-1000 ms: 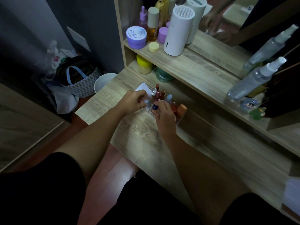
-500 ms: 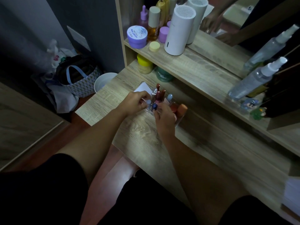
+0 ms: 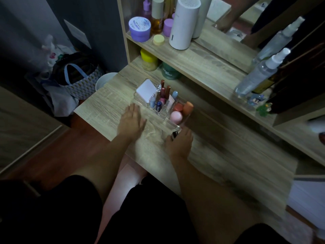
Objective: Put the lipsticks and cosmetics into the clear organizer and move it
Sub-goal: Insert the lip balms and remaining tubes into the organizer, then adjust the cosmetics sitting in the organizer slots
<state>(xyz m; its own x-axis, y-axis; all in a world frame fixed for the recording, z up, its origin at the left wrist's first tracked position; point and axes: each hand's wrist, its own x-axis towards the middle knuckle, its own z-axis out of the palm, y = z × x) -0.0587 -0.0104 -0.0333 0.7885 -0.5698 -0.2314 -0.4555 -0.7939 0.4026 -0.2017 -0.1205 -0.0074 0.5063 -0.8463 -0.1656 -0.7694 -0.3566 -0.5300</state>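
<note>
A dim wooden counter (image 3: 109, 110) fills the view. Near, the left hand (image 3: 131, 120) lies open, holding nothing; the right hand (image 3: 178, 143) pinches a small dark tube (image 3: 174, 135). Just beyond, the clear organizer (image 3: 175, 126) looks nearly full; moving remains. Its blue stick (image 3: 158, 106) reads "NIVEA".

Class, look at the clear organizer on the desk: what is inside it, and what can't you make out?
Inside the clear organizer: a white compact, upright lipstick tubes, a blue lip balm, a pink sponge and an orange sponge. The tubes hide each other's lower parts, so an exact count is unclear.
</note>
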